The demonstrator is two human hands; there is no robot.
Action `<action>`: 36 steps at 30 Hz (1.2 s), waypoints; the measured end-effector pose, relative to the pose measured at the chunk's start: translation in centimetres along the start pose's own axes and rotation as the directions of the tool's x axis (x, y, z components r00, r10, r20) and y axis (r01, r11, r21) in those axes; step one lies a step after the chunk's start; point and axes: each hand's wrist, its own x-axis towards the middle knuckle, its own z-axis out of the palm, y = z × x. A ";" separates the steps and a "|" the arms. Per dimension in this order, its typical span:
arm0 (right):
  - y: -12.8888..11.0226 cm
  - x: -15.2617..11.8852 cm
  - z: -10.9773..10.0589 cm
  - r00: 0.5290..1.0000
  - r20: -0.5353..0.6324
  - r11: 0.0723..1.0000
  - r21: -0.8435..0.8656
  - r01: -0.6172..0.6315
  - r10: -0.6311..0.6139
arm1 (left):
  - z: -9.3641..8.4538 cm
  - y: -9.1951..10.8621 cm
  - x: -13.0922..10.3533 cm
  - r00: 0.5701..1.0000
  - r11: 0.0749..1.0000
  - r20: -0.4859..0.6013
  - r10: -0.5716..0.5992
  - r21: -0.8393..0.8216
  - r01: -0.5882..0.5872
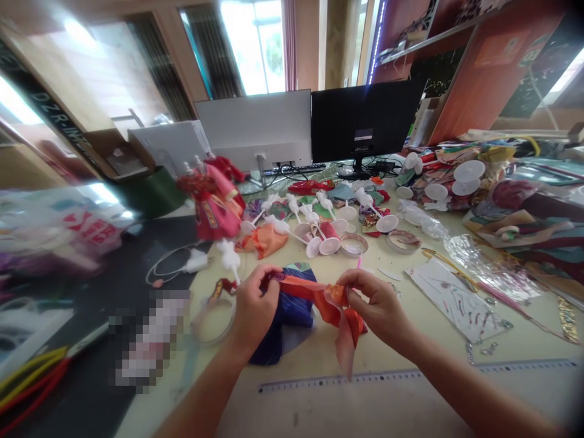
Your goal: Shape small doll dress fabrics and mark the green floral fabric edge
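An orange fabric piece [319, 292] is stretched between my two hands above the table, its loose end hanging down near my right hand. My left hand [258, 301] pinches its left end between thumb and fingers. At the other end, my right hand [376, 304] is closed on the cloth. Dark blue fabric [294, 313] lies under and behind the orange piece, close to my left hand. A roll of tape [212, 319] and a small white doll form [229, 258] stand just left of my left hand.
A ruler [383, 377] lies along the front. Several white doll forms [310, 213] and tape rolls [354, 244] are behind my hands. At right lies a card with small pins [458, 298]; at left, a white charger [197, 260]. Two monitors [362, 125] stand at the back.
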 end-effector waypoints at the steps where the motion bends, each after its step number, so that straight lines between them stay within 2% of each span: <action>1: 0.0 -0.1 0.0 1.000 -0.011 1.000 -0.023 0.014 -0.014 | 0.0 0.1 0.0 0.990 0.976 0.056 -0.132 -0.169 0.139; 3: 0.0 -0.3 0.1 1.000 -0.012 1.000 -0.008 0.001 -0.001 | 0.0 0.4 0.0 0.924 0.792 0.223 -0.312 -0.477 0.382; 4: 0.0 -0.3 0.1 1.000 -0.003 0.999 0.031 -0.029 0.029 | -0.1 0.5 0.0 0.886 0.676 0.307 -0.348 -0.573 0.464; 6: 0.1 -0.3 0.2 0.992 0.026 0.979 0.162 -0.124 0.121 | -0.3 0.4 0.1 0.831 0.515 0.426 -0.358 -0.652 0.556; 8: 0.2 -0.4 0.2 0.975 0.047 0.923 0.313 -0.222 0.219 | -0.6 0.1 0.1 0.800 0.454 0.491 -0.345 -0.658 0.600; 11: 0.6 -0.5 0.1 0.947 0.042 0.838 0.455 -0.301 0.317 | -1.2 -0.5 0.0 0.784 0.454 0.517 -0.344 -0.639 0.620; 13: 0.8 -0.7 0.2 0.938 0.039 0.814 0.486 -0.319 0.344 | -1.6 -0.8 -0.3 0.809 0.482 0.470 -0.353 -0.650 0.588; 16: 1.0 -0.9 0.5 0.943 0.037 0.826 0.473 -0.308 0.330 | -2.0 -0.9 -0.8 0.859 0.489 0.379 -0.344 -0.709 0.508; 18: 1.0 -1.1 0.7 0.953 0.026 0.852 0.443 -0.281 0.301 | -2.0 -0.7 -1.0 0.859 0.422 0.381 -0.343 -0.754 0.503; 21: 0.8 -1.2 0.9 0.973 0.019 0.883 0.415 -0.218 0.231 | -1.6 -0.5 -1.5 0.828 0.307 0.405 -0.388 -0.790 0.530; 23: 0.7 -1.4 0.8 0.981 0.017 0.892 0.412 -0.185 0.195 | -1.4 -0.5 -2.0 0.817 0.282 0.387 -0.426 -0.802 0.527; 25: 0.8 -1.6 0.8 0.980 0.016 0.890 0.417 -0.185 0.197 | -1.5 -0.6 -2.7 0.828 0.288 0.357 -0.432 -0.816 0.502; 27: 1.0 -1.9 0.7 0.975 0.034 0.877 0.432 -0.211 0.218 | -1.9 -0.9 -3.8 0.851 0.293 0.369 -0.374 -0.824 0.486; 30: 1.3 -2.4 0.9 0.964 0.077 0.841 0.474 -0.261 0.256 | -2.9 -1.2 -5.7 0.878 0.337 0.448 -0.169 -0.810 0.479; 33: 1.2 -2.5 1.3 0.940 0.130 0.783 0.525 -0.335 0.315 | -3.9 -1.3 -7.3 0.858 0.420 0.513 -0.001 -0.778 0.466; 36: 1.0 -2.2 1.8 0.901 0.232 0.730 0.529 -0.432 0.365 | -4.3 -1.1 -7.9 0.843 0.407 0.537 0.033 -0.778 0.479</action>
